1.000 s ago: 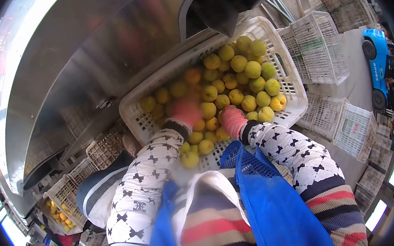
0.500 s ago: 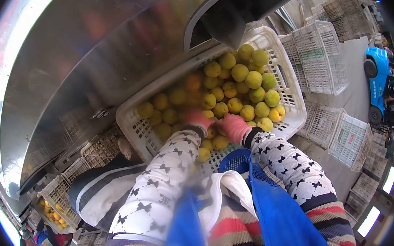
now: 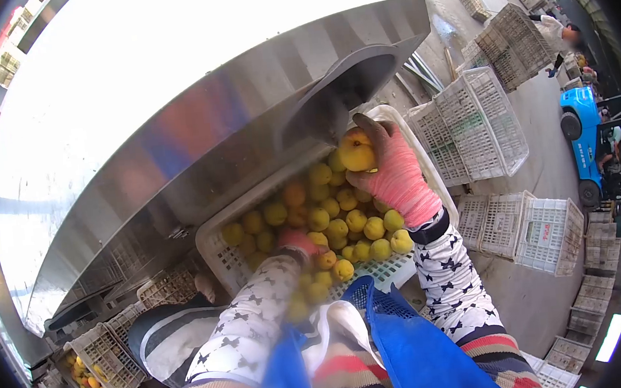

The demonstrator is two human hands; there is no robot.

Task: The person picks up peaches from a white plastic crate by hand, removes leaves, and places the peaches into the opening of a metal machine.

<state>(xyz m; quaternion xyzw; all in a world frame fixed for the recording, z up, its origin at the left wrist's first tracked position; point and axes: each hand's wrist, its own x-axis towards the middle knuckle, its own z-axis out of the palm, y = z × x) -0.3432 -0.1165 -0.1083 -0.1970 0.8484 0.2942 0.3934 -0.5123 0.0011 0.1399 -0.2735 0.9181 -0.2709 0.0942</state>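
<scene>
My right hand (image 3: 402, 178), in a pink glove with darker fingers, is wrapped round a yellow-orange peach (image 3: 356, 150) above the far right end of a white plastic crate (image 3: 216, 260). Many yellow-green peaches (image 3: 336, 229) fill that crate. Down among them, near the crate's left part, is my left hand (image 3: 298, 241), also in a pink glove. Its fingers are hidden by the hand itself and blurred, so its grip does not show. Patterned white sleeves cover both forearms.
A large steel table (image 3: 243, 96) with a grey chute (image 3: 338, 92) overhangs the crate's far side. Stacked white crates (image 3: 478, 124) stand to the right, with a blue forklift (image 3: 583, 144) beyond. A crate of orange fruit (image 3: 91, 383) is at lower left. Another person (image 3: 553, 28) is far right.
My right hand has risen from the middle of the crate to its far right end and now holds a peach. My left hand stays low among the fruit. The view has shifted.
</scene>
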